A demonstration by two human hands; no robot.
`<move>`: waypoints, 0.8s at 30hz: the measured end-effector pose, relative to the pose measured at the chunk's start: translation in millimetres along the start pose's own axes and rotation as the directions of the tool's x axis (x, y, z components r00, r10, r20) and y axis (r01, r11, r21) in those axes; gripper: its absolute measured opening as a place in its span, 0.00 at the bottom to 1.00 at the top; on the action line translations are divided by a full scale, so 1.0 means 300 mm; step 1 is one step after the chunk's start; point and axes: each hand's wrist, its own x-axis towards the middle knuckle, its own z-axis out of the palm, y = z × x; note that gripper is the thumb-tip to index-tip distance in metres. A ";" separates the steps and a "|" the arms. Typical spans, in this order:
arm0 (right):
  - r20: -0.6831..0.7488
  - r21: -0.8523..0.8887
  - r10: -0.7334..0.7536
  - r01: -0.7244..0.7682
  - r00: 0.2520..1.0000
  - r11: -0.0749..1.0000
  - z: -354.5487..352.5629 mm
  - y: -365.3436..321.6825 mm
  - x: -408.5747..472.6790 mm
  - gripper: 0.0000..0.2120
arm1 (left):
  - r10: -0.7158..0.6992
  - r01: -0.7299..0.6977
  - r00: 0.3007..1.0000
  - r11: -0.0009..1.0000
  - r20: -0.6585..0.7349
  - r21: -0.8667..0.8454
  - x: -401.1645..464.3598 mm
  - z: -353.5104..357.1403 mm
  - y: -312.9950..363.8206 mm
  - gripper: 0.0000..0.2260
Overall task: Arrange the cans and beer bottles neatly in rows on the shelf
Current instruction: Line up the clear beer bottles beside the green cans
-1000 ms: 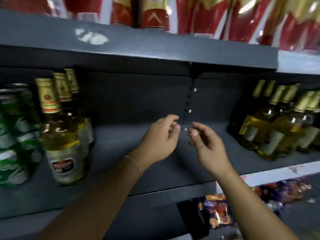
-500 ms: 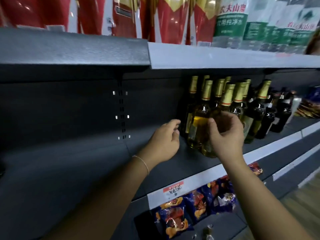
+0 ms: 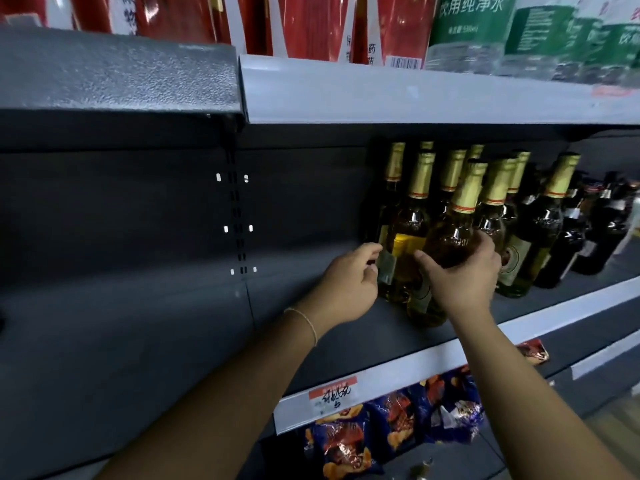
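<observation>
Several clear beer bottles with gold foil necks stand in a cluster on the dark grey shelf (image 3: 145,334), right of centre. My right hand (image 3: 460,275) grips the front bottle (image 3: 450,233) around its shoulder and body. My left hand (image 3: 349,282) has its fingers curled around the lower side of the neighbouring bottle (image 3: 405,244) just to the left, at its label. More of the same bottles (image 3: 526,244) stand behind and to the right. No cans are in view.
Dark wine bottles (image 3: 595,230) stand further right on the same shelf. The shelf above holds red packs (image 3: 311,26) and green-labelled water bottles (image 3: 471,29). Blue snack bags (image 3: 391,427) hang below, under a white price strip (image 3: 398,379). The shelf's left half is bare.
My view swung right, away from the cans and bottles at the left. Both hands travelled right to the bottle cluster; the right hand took hold of the front bottle, then the left hand reached its neighbour.
</observation>
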 end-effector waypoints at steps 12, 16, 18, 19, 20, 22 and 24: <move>-0.052 0.102 -0.231 0.235 0.972 0.967 0.002 0.028 -0.138 0.42 | -0.030 0.030 0.999 0.999 0.016 -0.012 -0.056 -0.067 -0.059 0.21; -0.007 0.109 -0.393 0.392 0.919 0.914 0.002 -0.015 -0.233 0.40 | -0.026 0.026 1.000 0.999 0.006 -0.018 -0.089 -0.109 -0.102 0.23; 0.028 0.135 -0.472 0.464 0.881 0.875 0.015 -0.056 -0.271 0.40 | -0.039 0.039 0.999 0.999 0.000 -0.017 -0.111 -0.139 -0.133 0.25; 0.050 0.146 -0.516 0.504 0.855 0.851 0.024 -0.081 -0.293 0.39 | -0.045 0.045 0.999 0.999 -0.001 -0.017 -0.125 -0.156 -0.148 0.25; 0.078 0.160 -0.556 0.540 0.828 0.826 0.035 -0.107 -0.315 0.39 | -0.050 0.050 0.999 0.999 -0.008 -0.016 -0.140 -0.175 -0.165 0.26; 0.138 0.190 -0.611 0.585 0.779 0.788 0.062 -0.162 -0.363 0.38 | -0.064 0.064 0.998 0.998 -0.023 -0.013 -0.177 -0.222 -0.198 0.27; 0.197 0.220 -0.643 0.606 0.740 0.765 0.099 -0.216 -0.414 0.39 | -0.079 0.080 0.996 0.997 -0.044 0.006 -0.218 -0.280 -0.234 0.28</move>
